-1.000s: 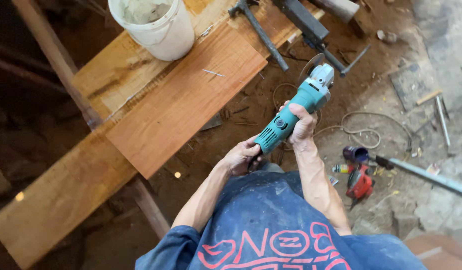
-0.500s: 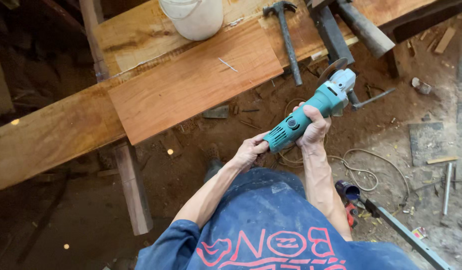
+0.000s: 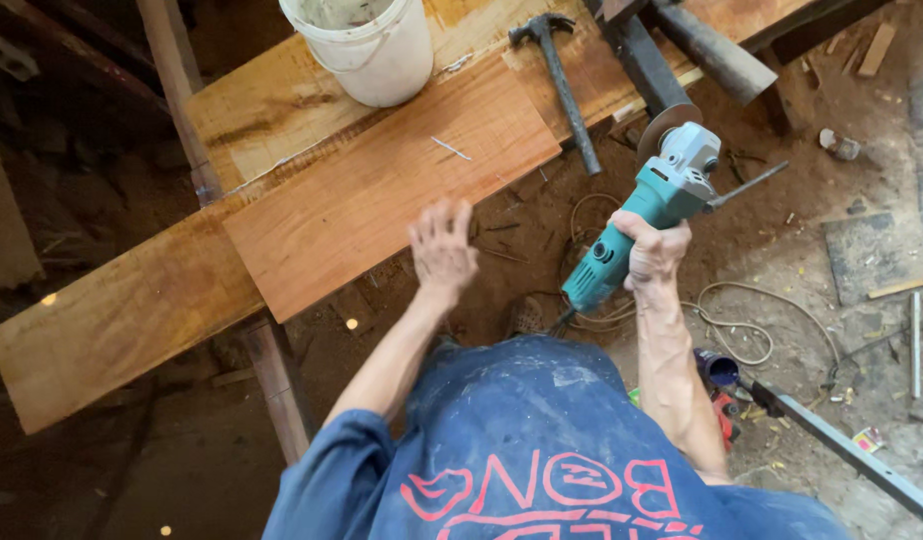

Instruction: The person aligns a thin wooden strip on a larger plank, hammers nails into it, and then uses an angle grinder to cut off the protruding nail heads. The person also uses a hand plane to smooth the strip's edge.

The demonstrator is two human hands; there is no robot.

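Right hand (image 3: pixel 654 252) is clenched around the teal angle grinder (image 3: pixel 637 222), disc end pointing up-right, away from the body. Left hand (image 3: pixel 442 245) is empty with its fingers (image 3: pixel 452 215) spread, hovering just off the reddish board (image 3: pixel 382 190) on the surface, so it's the nearer one to that board.

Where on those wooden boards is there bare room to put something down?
The reddish board is bare between the white bucket and its near edge, save a small nail. The long plank leftward is bare too. Around the hammer it is crowded.
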